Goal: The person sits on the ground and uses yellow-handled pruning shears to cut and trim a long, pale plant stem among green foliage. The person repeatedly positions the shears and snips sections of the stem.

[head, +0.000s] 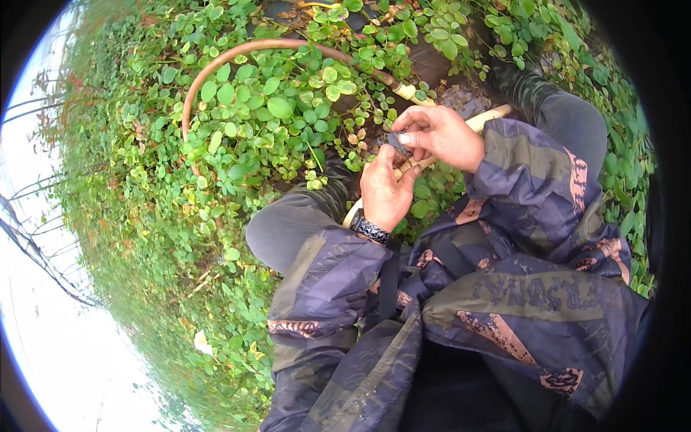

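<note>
My left hand (384, 189), with a patterned band at its wrist, has its thumb and fingers closed around a pale, cream-coloured hose (488, 116) that runs under both hands, between my bent knees. Just above and to the right, my right hand (440, 135) has its thumb and forefinger pinched together close to the hose; whether something small is between the fingertips cannot be told. Behind the hands, a brown hose (270, 44) arches over the leaves and meets a pale hose end (408, 92) near my right knuckles.
Low, dense leafy plants (243, 108) surround me on both sides. Wet, dark ground with dead leaves (464, 97) shows beyond my right hand. A short yellow piece (319, 5) lies at the top edge. A pale flower (202, 343) stands at lower left.
</note>
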Available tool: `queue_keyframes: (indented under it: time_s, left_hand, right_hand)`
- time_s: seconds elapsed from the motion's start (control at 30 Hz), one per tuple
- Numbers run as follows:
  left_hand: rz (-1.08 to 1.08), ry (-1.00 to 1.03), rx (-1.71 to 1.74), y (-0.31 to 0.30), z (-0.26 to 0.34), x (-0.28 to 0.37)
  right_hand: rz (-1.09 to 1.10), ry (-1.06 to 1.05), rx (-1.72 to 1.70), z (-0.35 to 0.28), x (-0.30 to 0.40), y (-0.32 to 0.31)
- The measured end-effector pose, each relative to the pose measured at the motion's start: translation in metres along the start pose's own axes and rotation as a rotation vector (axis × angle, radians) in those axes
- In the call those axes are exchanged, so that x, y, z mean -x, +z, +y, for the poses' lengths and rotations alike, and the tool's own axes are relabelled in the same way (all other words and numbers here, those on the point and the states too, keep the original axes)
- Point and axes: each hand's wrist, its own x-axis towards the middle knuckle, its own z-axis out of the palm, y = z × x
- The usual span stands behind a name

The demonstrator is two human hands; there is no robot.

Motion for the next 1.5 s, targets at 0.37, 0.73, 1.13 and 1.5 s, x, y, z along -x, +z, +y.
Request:
queue_keyframes:
  time_s: [0.37, 0.73, 1.13, 1.5]
  left_hand:
    - [-0.026, 0.03, -0.091, -0.003, 0.006, 0.002]
    - [-0.019, 0.01, -0.029, -0.01, 0.01, -0.007]
    - [0.013, -0.02, 0.021, -0.01, 0.008, -0.007]
    - [0.006, -0.01, 0.003, -0.005, -0.004, -0.006]
  right_hand:
    - [0.147, 0.193, 0.125, 0.013, -0.123, -0.044]
    - [0.514, -0.02, 0.078, -0.045, -0.258, -0.087]
    - [0.604, -0.179, 1.378, -0.079, -0.347, -0.056]
    - [0.435, -0.498, 0.426, -0.149, -0.289, -0.009]
